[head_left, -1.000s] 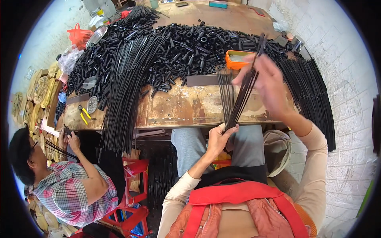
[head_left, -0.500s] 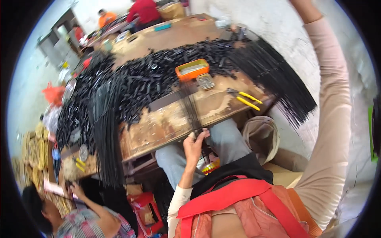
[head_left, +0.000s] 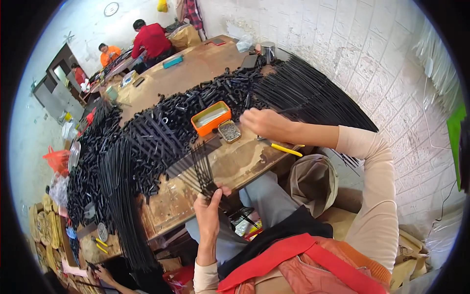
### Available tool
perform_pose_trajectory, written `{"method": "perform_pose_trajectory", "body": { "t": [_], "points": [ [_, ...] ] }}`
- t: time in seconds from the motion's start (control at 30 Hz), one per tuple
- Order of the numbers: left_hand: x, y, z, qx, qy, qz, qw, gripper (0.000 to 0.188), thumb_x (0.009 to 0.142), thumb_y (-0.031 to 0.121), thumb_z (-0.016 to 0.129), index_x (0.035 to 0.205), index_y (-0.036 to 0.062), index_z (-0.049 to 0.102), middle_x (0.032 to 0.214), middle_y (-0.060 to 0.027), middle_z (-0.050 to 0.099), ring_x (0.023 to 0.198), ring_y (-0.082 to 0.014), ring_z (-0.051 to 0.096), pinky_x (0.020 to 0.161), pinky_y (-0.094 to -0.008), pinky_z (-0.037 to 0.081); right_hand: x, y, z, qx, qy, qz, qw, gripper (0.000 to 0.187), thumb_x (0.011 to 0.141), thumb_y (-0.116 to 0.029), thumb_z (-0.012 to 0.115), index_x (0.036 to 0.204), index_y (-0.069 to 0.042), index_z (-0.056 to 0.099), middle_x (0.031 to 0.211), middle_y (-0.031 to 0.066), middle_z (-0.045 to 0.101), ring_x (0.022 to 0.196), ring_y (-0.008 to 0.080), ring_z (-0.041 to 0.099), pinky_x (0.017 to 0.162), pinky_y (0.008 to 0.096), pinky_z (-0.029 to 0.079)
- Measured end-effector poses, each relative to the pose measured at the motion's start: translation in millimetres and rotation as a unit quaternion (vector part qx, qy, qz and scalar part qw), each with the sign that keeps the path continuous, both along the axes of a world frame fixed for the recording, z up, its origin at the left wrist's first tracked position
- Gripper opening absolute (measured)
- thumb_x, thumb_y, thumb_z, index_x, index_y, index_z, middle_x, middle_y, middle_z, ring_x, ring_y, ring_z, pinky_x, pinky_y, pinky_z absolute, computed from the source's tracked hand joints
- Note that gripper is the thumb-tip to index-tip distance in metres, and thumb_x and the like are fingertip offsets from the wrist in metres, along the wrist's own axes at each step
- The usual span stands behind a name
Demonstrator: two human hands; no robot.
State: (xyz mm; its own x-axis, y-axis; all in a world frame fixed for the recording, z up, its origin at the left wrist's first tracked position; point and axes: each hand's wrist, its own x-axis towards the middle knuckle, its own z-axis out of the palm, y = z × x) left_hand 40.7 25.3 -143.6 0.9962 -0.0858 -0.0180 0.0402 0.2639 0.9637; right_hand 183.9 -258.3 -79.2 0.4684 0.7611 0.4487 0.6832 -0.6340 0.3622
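My left hand is closed around the gathered end of a black umbrella frame. Its thin ribs fan upward over the table's near edge, and a few dark rods stick out below my fist. My right hand is raised over the table with its fingers curled together. It is nearest to a small tin of tiny metal parts; whatever its fingertips hold, if anything, cannot be made out. Beside the tin sits an orange box with pale thin pieces inside. Yellow-handled pliers lie partly hidden under my right wrist.
Loose black tubular parts cover much of the wooden table. Long black rods lie in one bundle at right and another hanging over the front edge. A cloth-lined bin stands by my knee. Co-workers sit left and far.
My right arm has come down from high at the upper right to the tin. My left hand has shifted left with the umbrella frame, whose ribs are now spread wider. The view has tilted.
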Motion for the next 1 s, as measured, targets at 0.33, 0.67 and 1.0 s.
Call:
{"method": "perform_pose_trajectory", "body": {
  "t": [0.33, 0.67, 1.0],
  "points": [
    [6.3, 0.8, 24.0, -0.001, -0.011, 0.004, 1.000, 0.021, 0.094, 0.003, 0.059, 0.112, -0.0058, 0.058, 0.094, -0.0129, 0.067, 0.087, -0.0209, 0.065, 0.089, -0.0376, 0.051, 112.7, -184.1, -40.0, 0.066, -0.058, -0.389, 0.917, 0.011, 0.079, -0.005, 0.055, 0.087, 0.000, 0.061, 0.082, 0.0132, 0.060, 0.071, 0.0293, 0.066, 0.059, 0.0381, 0.056],
    [9.8, -3.4, 24.6, -0.003, 0.009, 0.053, 0.999, 0.019, 0.094, 0.002, 0.057, 0.112, -0.0041, 0.058, 0.090, -0.0135, 0.067, 0.084, -0.0218, 0.064, 0.084, -0.0355, 0.050, 34.2, -204.2, -10.6, 0.048, -0.045, -0.338, 0.939, 0.037, 0.084, -0.011, 0.056, 0.121, -0.008, 0.058, 0.087, 0.0121, 0.060, 0.076, 0.0305, 0.064, 0.061, 0.0407, 0.052],
    [15.8, 9.8, 16.9, 0.015, -0.027, 0.033, 0.999, 0.025, 0.096, 0.006, 0.057, 0.117, -0.0056, 0.056, 0.096, -0.0122, 0.065, 0.088, -0.0209, 0.065, 0.096, -0.0444, 0.050, -195.5, -48.9, -35.3, -0.002, 0.088, -0.313, 0.946, 0.049, 0.075, -0.012, 0.059, 0.123, 0.000, 0.057, 0.084, 0.0032, 0.052, 0.081, 0.0166, 0.056, 0.057, 0.0252, 0.047]
  ]
}}
